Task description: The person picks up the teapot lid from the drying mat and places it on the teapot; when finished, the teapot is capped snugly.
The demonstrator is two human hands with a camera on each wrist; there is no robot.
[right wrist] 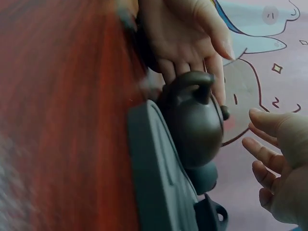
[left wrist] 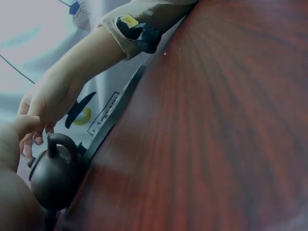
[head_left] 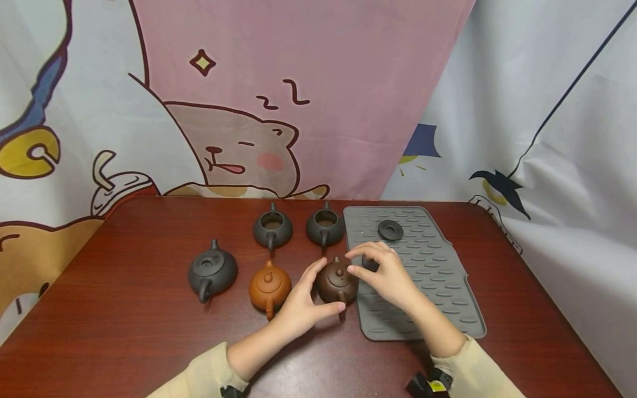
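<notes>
A dark brown teapot [head_left: 337, 283] with its lid on stands at the mat's left edge, handle toward me. My left hand [head_left: 300, 310] is at its left side, fingers extended and thumb spread toward the handle. Over the lid's right side is my right hand [head_left: 390, 276], fingers loosely bent. In the right wrist view that right hand [right wrist: 288, 163] shows a gap to the teapot [right wrist: 197, 127] and holds nothing. The left palm [right wrist: 185, 36] faces the teapot there. A dark lid [head_left: 369, 263] on the mat is partly hidden by the right hand.
An orange lidded teapot [head_left: 270, 286] stands left of the left hand, with a dark grey teapot [head_left: 219, 276] farther left. Two dark teapots [head_left: 272, 228] without lids stand behind. Another dark lid [head_left: 390, 230] lies on the grey mat [head_left: 423, 265]. A printed curtain [head_left: 348, 110] hangs behind the table.
</notes>
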